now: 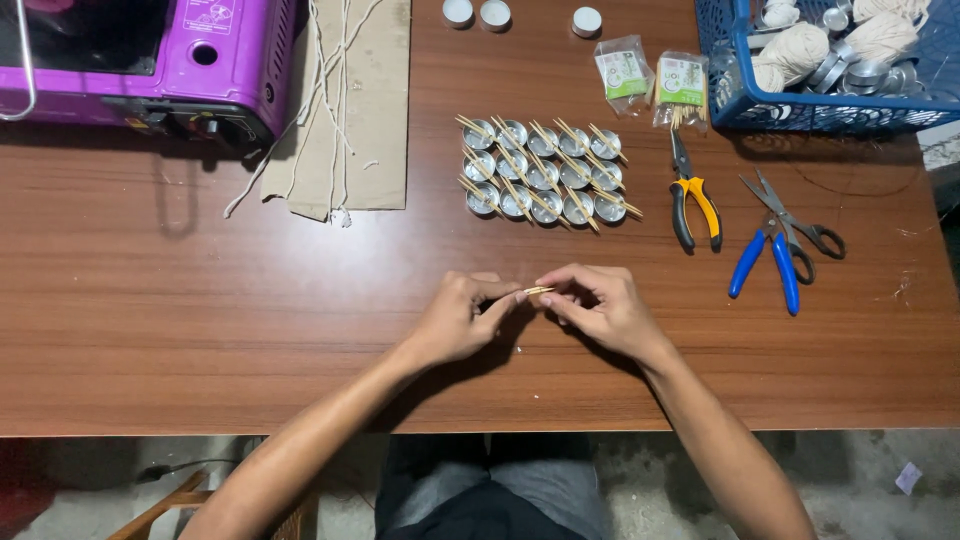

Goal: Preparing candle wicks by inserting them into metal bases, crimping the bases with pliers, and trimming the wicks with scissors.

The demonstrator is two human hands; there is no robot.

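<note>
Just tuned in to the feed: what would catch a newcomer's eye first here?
The two hands meet at the middle of the brown wooden table, left hand and right hand pinching a thin wooden stick between their fingertips. Behind them stands a tidy block of small round metal cups with sticks laid across. A bright purple portable stove fills the far left corner.

Left hand (462, 318) and right hand (598, 305) meet fingertip to fingertip, each grip pinched closed.

Shiny metal cups (543, 175), wooden table (200, 330)

A brown wooden table (150, 330) stands over a grey concrete floor (860, 490).
</note>
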